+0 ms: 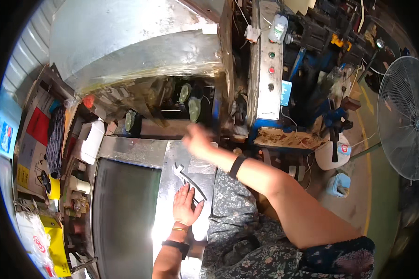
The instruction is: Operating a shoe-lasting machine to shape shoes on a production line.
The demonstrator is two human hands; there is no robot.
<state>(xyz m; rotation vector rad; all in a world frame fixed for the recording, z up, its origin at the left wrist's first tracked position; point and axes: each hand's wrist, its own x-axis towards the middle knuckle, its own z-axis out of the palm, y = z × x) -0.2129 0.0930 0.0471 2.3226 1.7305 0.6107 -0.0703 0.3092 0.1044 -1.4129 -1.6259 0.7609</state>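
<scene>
A slim, curved, silver-grey piece with a hooked upper end lies on the shiny metal plate; its exact kind I cannot make out. My left hand rests flat beside it, fingers stretched out and thumb apart, the fingertips touching or just next to the piece. Beyond the plate's far end, my right hand is raised and smeared by motion. Its fingers are too blurred to show whether they hold anything. Greenish rounded objects sit in the dark recess beyond that hand.
Left of the plate is a dark, streaked, belt-like surface. A large metal hood overhangs the recess. Shelving with a white container and yellow tape lines the left. A control panel and large fan stand right.
</scene>
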